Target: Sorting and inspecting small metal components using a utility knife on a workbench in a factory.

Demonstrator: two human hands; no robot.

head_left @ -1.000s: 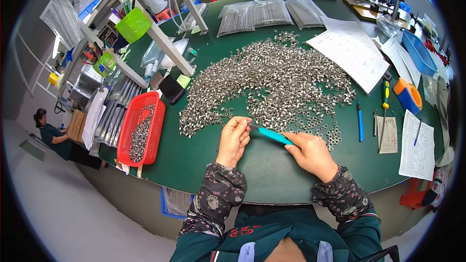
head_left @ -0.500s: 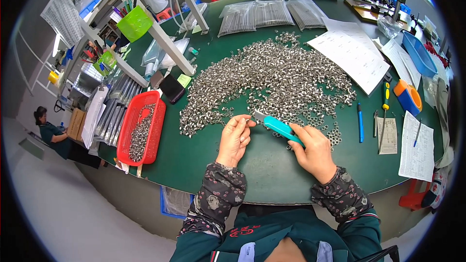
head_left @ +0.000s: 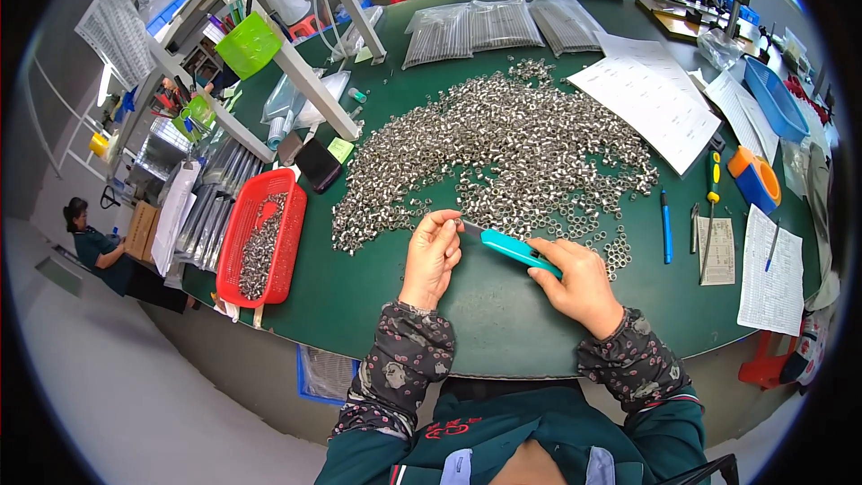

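In my right hand is a teal utility knife, gripped by its handle with the blade pointing left. My left hand is closed, thumb and fingertips pinching a small metal ring that is mostly covered by the fingers. The blade tip is at the left fingertips, at or against the ring; contact is too small to make out. Beyond both hands spreads a large heap of small silvery metal rings on the green table.
A red basket holding metal pieces stands at left, beside a black box. To the right lie a blue pen, a yellow-handled screwdriver, an orange-and-blue tape roll and paper sheets. Bagged tubes lie at the far side.
The utility knife has moved left and tilted flatter, bringing its blade to the left fingertips. My right hand's grip has shifted along with it; my left hand has stayed nearly in place.
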